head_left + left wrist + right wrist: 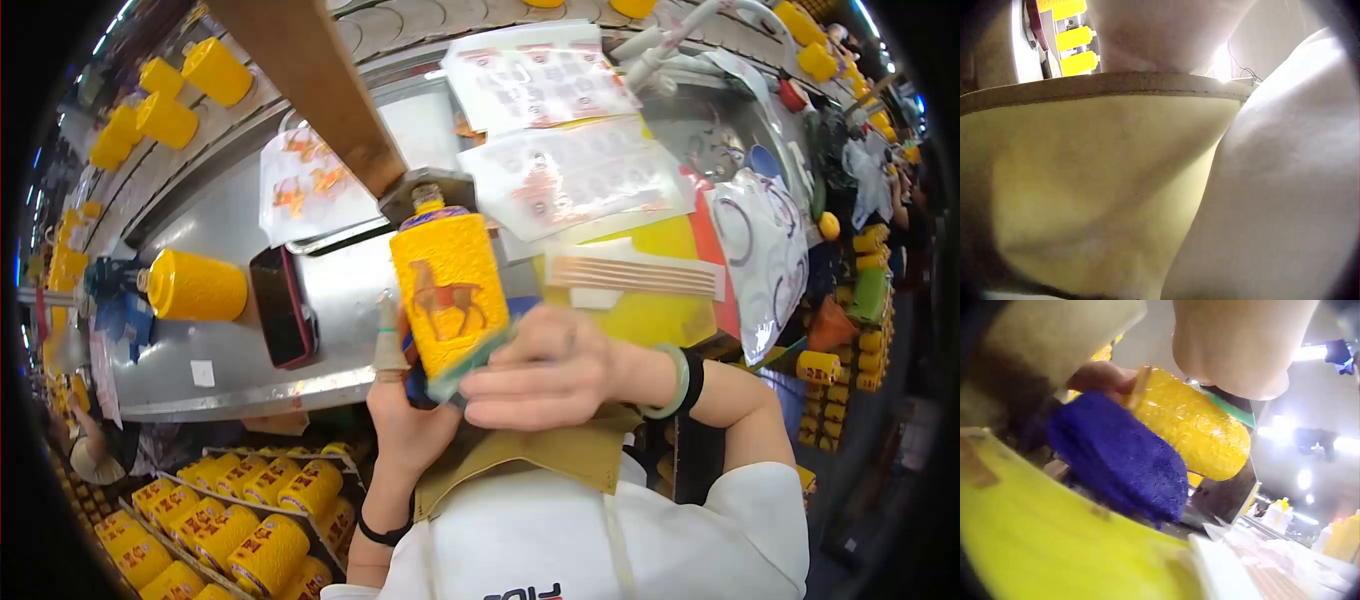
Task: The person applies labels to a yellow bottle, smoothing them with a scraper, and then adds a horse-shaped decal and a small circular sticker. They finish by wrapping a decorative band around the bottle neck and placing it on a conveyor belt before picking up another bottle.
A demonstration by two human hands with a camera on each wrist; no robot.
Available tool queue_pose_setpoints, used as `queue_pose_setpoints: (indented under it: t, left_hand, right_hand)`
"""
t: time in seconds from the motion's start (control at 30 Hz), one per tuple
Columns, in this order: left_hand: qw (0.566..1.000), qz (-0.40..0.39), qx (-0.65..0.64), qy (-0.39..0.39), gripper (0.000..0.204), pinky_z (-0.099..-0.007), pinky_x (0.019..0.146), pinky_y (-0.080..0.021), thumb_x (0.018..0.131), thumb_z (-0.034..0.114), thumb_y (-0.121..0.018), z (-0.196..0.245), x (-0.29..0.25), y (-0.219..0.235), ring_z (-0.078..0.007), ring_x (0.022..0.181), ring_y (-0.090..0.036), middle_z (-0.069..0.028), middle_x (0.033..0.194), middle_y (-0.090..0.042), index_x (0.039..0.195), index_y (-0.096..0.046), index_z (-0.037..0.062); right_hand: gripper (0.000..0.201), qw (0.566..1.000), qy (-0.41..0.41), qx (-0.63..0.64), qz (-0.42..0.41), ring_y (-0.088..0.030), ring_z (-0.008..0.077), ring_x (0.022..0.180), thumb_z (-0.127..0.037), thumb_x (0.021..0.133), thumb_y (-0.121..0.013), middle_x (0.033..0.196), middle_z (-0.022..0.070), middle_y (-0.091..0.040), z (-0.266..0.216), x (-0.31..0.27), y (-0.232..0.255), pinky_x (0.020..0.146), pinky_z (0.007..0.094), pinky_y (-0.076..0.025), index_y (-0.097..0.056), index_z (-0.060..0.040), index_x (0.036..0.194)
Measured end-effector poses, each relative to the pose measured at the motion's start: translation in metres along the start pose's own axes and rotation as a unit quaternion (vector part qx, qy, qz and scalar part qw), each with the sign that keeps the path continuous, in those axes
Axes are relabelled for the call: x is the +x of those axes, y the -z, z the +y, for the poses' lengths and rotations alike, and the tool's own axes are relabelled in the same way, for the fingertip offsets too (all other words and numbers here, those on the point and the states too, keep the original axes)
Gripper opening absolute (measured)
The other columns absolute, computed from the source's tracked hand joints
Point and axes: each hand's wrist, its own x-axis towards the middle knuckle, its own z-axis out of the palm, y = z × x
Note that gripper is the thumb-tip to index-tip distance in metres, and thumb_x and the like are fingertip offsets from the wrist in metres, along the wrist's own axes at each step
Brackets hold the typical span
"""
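Note:
A textured yellow bottle [448,280] with a brown horse decal on its face lies in front of the person, its glass neck pointing away. My left hand [408,415] holds its lower left side, with beige finger covers [390,348] on the fingers. Across the bottle's lower end, my right hand [550,372] holds a flat green scraper-like piece [475,362] against it, the long fingers nearly straight. Beneath the bottle, the right wrist view shows a dark blue fuzzy pad [1122,459]. The left wrist view shows mainly the tan apron [1104,175], not the left fingers.
Decal sheets [575,180] lie beyond the bottle at right, near a yellow board [640,315] with striped strips. At left are a phone [283,305] and another yellow bottle [200,285]. A wooden post [310,80] stands behind. Crates of decorated bottles [265,545] sit below left.

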Motion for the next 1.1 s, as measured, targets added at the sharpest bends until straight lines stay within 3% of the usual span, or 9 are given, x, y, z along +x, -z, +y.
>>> queue_pose_setpoints:
  t: [0.17, 0.33, 0.4, 0.5, 0.6, 0.87, 0.9, 0.97, 1.1]
  left_hand:
    - [0.999, -0.013, 0.045, -0.028, 0.103, -0.039, 0.109, -0.051, 0.079, 0.001, -0.089, -0.002, -0.002, 0.002, -0.0256, 0.132, -0.059, -0.0192, 0.149, -0.054, 0.162, -0.028, -0.0029]
    - [0.999, -0.009, 0.037, -0.021, 0.109, -0.0392, 0.108, -0.051, 0.076, 0.004, -0.092, -0.007, -0.004, 0.001, -0.026, 0.131, -0.06, -0.0184, 0.148, -0.056, 0.163, -0.026, -0.0017]
    - [0.995, 0.008, -0.094, -0.013, 0.111, -0.0395, 0.108, -0.051, 0.075, 0.005, -0.094, 0.001, -0.001, -0.005, -0.0266, 0.132, -0.059, -0.0182, 0.152, -0.052, 0.163, -0.027, -0.0012]
    - [0.998, 0.033, 0.052, -0.033, 0.119, -0.041, 0.107, -0.052, 0.067, 0.008, -0.098, 0.005, -0.003, -0.002, -0.0272, 0.132, -0.059, -0.0191, 0.153, -0.051, 0.162, -0.028, -0.0034]
    - [0.988, 0.053, 0.129, -0.069, 0.118, -0.0411, 0.107, -0.051, 0.064, 0.014, -0.1, 0.016, -0.002, -0.004, -0.0279, 0.131, -0.059, -0.0202, 0.152, -0.052, 0.159, -0.032, -0.0044]
    - [0.975, 0.045, 0.205, -0.078, 0.115, -0.0421, 0.106, -0.049, 0.064, 0.021, -0.101, 0.019, -0.002, -0.004, -0.0299, 0.132, -0.057, -0.0199, 0.15, -0.052, 0.157, -0.038, -0.0017]
    - [0.975, 0.046, 0.201, -0.078, 0.115, -0.0417, 0.107, -0.048, 0.064, 0.017, -0.1, 0.019, -0.001, -0.005, -0.0285, 0.13, -0.057, -0.019, 0.15, -0.051, 0.158, -0.037, -0.0011]
    - [0.976, 0.052, 0.198, -0.077, 0.115, -0.0413, 0.109, -0.046, 0.065, 0.013, -0.099, 0.018, -0.001, -0.007, -0.0271, 0.128, -0.057, -0.0181, 0.15, -0.051, 0.16, -0.035, -0.0005]
    - [0.977, 0.062, 0.201, -0.044, 0.109, -0.0427, 0.109, -0.048, 0.065, 0.015, -0.099, 0.022, -0.002, -0.01, -0.0288, 0.132, -0.056, -0.0187, 0.15, -0.052, 0.156, -0.041, -0.0001]
  right_hand:
    - [0.021, 0.976, -0.165, -0.123, 0.072, -0.063, 0.0178, 0.084, -0.012, 0.08, -0.076, 0.106, 0.0002, -0.075, 0.012, 0.016, 0.007, 0.077, 0.0325, -0.046, -0.076, -0.0133, 0.101]
    - [0.025, 0.995, -0.094, -0.042, 0.015, -0.064, 0.0171, 0.088, -0.005, 0.079, -0.077, 0.11, -0.0004, -0.076, -0.012, 0.006, 0.005, 0.076, 0.0327, -0.048, -0.077, -0.0127, 0.102]
    - [0.024, 0.973, -0.219, 0.067, 0.014, -0.066, 0.02, 0.092, -0.003, 0.082, -0.077, 0.104, 0.0024, -0.074, -0.02, 0.011, 0.014, 0.079, 0.0327, -0.05, -0.075, -0.0092, 0.105]
    - [0.037, 0.886, -0.429, 0.161, 0.067, -0.063, 0.0221, 0.098, -0.001, 0.093, -0.07, 0.115, 0.0102, -0.065, -0.014, 0.002, 0.032, 0.089, 0.0343, -0.05, -0.061, -0.003, 0.129]
    - [0.036, 0.866, -0.457, 0.162, 0.12, -0.063, 0.0285, 0.103, -0.013, 0.096, -0.071, 0.115, 0.0143, -0.064, -0.008, -0.002, 0.05, 0.095, 0.0397, -0.049, -0.059, -0.0048, 0.13]
    - [0.019, 0.848, -0.479, -0.214, -0.08, -0.061, 0.0275, 0.078, -0.021, 0.093, -0.077, 0.09, 0.0121, -0.062, 0.094, -0.089, 0.146, 0.074, 0.0384, -0.05, -0.066, -0.0048, 0.094]
    - [0.024, 0.811, -0.53, -0.237, -0.069, -0.066, 0.0386, 0.1, -0.024, 0.092, -0.076, 0.101, 0.0172, -0.066, 0.125, -0.11, 0.17, 0.09, 0.0466, -0.052, -0.069, -0.0034, 0.101]
    - [0.028, 0.687, -0.668, -0.254, -0.132, -0.07, 0.0382, 0.105, -0.023, 0.088, -0.078, 0.106, 0.0181, -0.071, 0.167, -0.108, 0.219, 0.092, 0.0467, -0.055, -0.072, -0.0027, 0.106]
    - [0.031, 0.627, -0.584, -0.371, -0.358, -0.072, 0.0334, 0.111, -0.022, 0.085, -0.08, 0.119, 0.0169, -0.073, 0.236, -0.157, 0.269, 0.094, 0.0464, -0.058, -0.076, -0.0097, 0.113]
